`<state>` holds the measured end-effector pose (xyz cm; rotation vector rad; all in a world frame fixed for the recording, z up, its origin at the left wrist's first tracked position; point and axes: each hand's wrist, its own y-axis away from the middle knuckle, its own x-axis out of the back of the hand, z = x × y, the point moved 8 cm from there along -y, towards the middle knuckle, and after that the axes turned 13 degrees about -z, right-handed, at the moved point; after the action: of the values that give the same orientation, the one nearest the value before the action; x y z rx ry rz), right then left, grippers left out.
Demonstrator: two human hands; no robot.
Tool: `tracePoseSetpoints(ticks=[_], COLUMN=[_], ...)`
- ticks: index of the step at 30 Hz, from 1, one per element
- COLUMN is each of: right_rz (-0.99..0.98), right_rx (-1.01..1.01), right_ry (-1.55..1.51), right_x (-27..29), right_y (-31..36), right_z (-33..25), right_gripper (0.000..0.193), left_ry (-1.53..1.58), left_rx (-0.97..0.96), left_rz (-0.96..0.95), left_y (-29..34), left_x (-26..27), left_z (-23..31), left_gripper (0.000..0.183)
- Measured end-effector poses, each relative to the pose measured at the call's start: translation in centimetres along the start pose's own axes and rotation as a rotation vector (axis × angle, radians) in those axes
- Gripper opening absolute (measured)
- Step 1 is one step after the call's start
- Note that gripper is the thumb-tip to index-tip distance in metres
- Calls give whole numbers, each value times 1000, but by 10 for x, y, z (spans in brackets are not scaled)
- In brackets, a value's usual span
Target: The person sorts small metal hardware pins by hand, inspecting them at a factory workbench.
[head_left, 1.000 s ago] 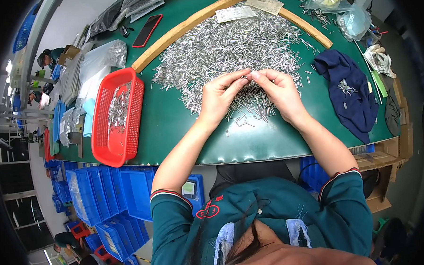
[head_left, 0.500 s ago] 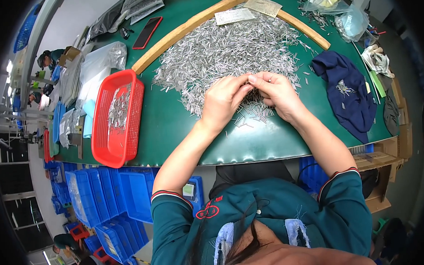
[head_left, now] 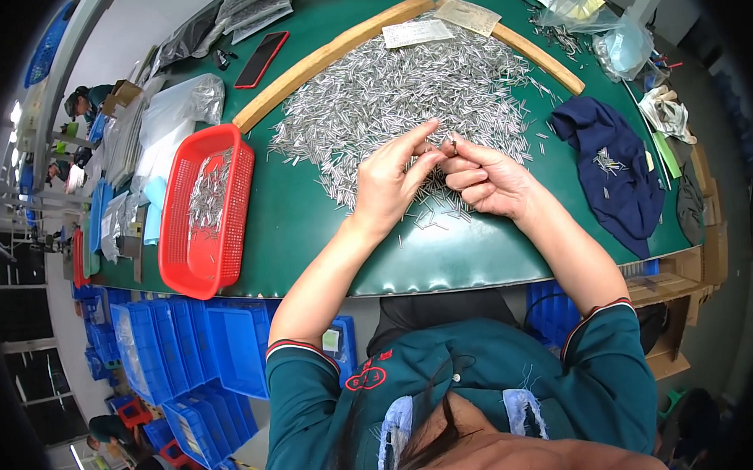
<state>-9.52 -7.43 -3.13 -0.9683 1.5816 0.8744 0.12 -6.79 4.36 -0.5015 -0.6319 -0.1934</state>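
Note:
Over the near part of a large heap of short, thin silvery metal pins point(head_left: 387, 92), my two hands almost meet. My right hand point(head_left: 493, 179) is closed, thumb and forefinger pinched on a tiny greyish piece that looks like one metal pin point(head_left: 453, 143); its other fingers are curled in. My left hand point(head_left: 387, 180) is just beside it, its forefinger stretched out and its thumb apart, with no held thing visible. The undersides of both hands and whatever lies in the left palm are hidden. Loose pins are scattered on the green tabletop point(head_left: 327, 254) below my fingers.
Left of the heap stands a red perforated basket point(head_left: 239, 195) with pins inside. Wooden bars point(head_left: 327, 59) edge the heap's far side, beside a phone point(head_left: 262, 59). On the right lies a dark blue cloth point(head_left: 595, 133) with several pins. Blue bins point(head_left: 238, 342) stand below the table edge.
My fingertips have drawn apart. The left forefinger has lifted and straightened away from the thumb, while the right hand has turned and curled its fingers, still pinching.

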Motion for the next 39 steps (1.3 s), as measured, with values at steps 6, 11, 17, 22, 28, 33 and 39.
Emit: tracePoseSetpoints(ticks=[6, 11, 17, 22, 28, 33, 39], right_rz=[-92, 65, 217, 176, 358, 332, 240], right_rx=[13, 102, 151, 159, 301, 216, 160], right_ry=[-63, 61, 266, 688, 1046, 861, 357], right_x=[-5, -6, -3, -11, -24, -9, 9], right_y=[-1, 1, 8, 8, 12, 11, 8], right_z=[1, -4, -11, -18, -25, -23, -19], right_gripper=[18, 17, 21, 25, 18, 13, 17], left_ry=[-40, -218, -338, -443, -535, -508, -290], left_rx=[-50, -161, -208, -289, -292, -277, -179], left_rz=[101, 114, 111, 105, 12, -10, 18], left_y=[-1, 0, 0, 0, 0, -2, -7], left_x=[10, 13, 14, 8, -3, -8, 4], left_z=[5, 16, 23, 25, 29, 27, 20], left_gripper=[44, 52, 56, 58, 59, 63, 67])
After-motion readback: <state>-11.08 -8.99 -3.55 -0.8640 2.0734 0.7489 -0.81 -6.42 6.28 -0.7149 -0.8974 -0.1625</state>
